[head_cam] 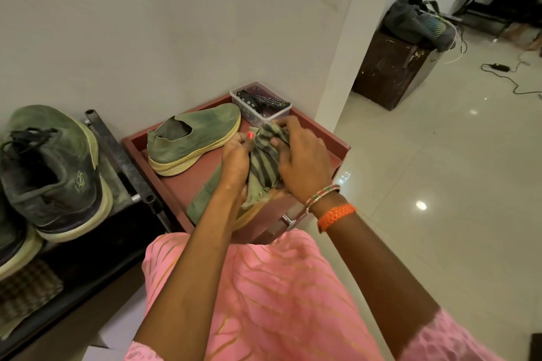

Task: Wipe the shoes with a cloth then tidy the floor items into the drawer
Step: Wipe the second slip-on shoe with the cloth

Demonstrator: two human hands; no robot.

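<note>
striped cloth (265,160) gripped by both hands, left hand (236,163) and right hand (305,163) curled round it, above second shoe (205,196) in open drawer (328,135). beside, first shoe (190,138) and box (261,105) inside too.

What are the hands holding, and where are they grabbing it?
Both hands grip a striped cloth: the left hand pinches its left edge, and the right hand curls over its top right, above the open drawer.
</note>
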